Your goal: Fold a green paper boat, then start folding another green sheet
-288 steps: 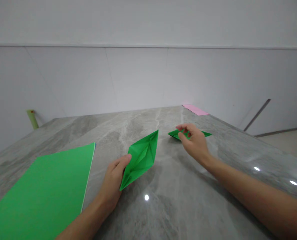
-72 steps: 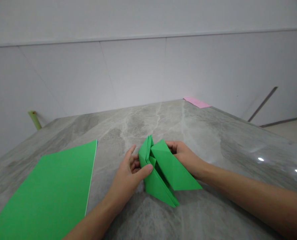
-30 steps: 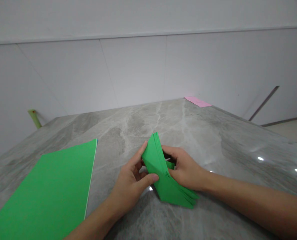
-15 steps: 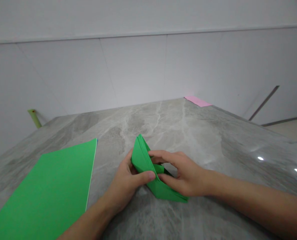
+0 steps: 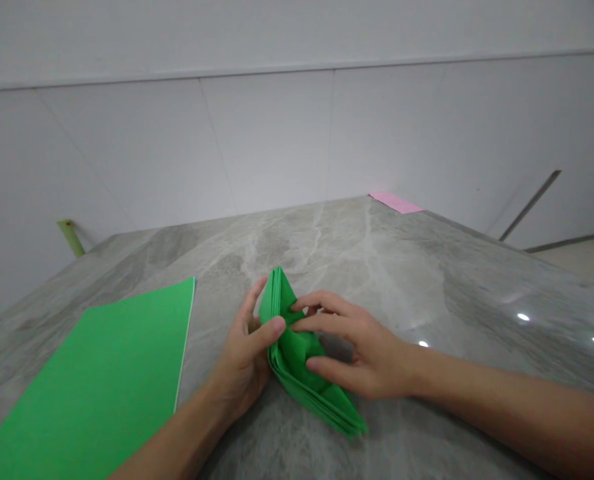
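Two hands meet on a folded green paper piece (image 5: 301,373) lying between them on the table (image 5: 427,280). The left hand (image 5: 244,357) pinches its upper edge, thumb over fingers; the right hand (image 5: 361,350) presses loosely spread fingers onto it.

Left hand (image 5: 241,363) and right hand (image 5: 371,357) are bare.

A grey marbled table (image 5: 427,267) is stretching away beyond my right hand (image 5: 371,357) towards a white panelled wall (image 5: 277,147). To the right of this hand, bright light spots (image 5: 523,317) are shining on the polished top, and further right a beige floor (image 5: 581,263) is showing. Far left of my left hand (image 5: 244,360), a yellow-green post (image 5: 71,238) is leaning by the wall.
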A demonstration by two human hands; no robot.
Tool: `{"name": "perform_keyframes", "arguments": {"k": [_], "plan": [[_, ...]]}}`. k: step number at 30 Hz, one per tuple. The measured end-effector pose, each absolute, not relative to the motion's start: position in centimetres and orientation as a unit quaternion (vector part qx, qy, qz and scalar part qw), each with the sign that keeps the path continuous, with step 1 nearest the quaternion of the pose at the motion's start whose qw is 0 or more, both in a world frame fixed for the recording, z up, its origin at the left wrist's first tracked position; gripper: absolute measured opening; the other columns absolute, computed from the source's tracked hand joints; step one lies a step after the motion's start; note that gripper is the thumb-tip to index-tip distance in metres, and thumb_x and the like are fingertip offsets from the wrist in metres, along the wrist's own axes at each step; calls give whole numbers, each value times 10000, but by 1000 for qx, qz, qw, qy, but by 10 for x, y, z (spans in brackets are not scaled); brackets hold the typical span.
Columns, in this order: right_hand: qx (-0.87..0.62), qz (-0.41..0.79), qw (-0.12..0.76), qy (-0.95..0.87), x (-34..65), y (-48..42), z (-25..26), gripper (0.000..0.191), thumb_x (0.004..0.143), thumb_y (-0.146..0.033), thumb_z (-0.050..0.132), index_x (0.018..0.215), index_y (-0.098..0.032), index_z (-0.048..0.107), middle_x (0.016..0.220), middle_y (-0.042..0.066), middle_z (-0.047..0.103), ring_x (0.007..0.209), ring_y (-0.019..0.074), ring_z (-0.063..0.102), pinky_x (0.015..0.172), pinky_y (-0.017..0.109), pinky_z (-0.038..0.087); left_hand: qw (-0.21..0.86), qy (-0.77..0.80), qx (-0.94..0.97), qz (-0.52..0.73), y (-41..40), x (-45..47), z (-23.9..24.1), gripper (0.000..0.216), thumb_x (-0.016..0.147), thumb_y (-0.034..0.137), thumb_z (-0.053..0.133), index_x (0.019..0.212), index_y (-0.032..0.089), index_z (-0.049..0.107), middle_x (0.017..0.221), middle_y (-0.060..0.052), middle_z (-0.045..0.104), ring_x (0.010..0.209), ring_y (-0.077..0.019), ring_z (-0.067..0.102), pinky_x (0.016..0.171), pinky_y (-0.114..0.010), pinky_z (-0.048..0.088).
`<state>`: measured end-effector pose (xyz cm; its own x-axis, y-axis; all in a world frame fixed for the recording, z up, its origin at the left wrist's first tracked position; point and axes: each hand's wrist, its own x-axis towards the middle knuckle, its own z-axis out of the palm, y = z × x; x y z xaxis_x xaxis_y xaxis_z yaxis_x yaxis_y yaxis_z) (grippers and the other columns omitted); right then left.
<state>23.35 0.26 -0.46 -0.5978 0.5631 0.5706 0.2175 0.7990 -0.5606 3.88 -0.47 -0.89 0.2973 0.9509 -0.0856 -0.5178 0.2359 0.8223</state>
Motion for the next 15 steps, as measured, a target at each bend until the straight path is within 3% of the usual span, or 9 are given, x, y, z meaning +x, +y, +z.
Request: {"name": "perform_keyframes", "arguments": {"k": [7,11,15], "plan": [[-180,149,382,-894,233,1,1,446,841,-319,665,1241,-151,567,1258,148,575,1189,250,513,1031,455,411,755,293,323,490,-7,35,-4,475,713,236,757,1158,199,594,925,-46,709,734,-207,693,707,-328,575],[-145,91,385,-907,234,1,7,452,900,-353,599,1271,-103,541,1304,184,566,1265,245,483,1107,476,318,783,283,276,481,-6,31,-1,501,736,271,706,1220,199,595,802,-30,696,650,-190,663,710,-357,569],[-107,56,338,-934,234,0,9,411,969,-392,482,1277,-130,559,1409,176,507,1357,244,409,1159,516,204,803,285,259,455,-7,30,-1,564,765,294,651,1311,188,557,910,-78,726,772,-260,693,769,-402,551]]}}
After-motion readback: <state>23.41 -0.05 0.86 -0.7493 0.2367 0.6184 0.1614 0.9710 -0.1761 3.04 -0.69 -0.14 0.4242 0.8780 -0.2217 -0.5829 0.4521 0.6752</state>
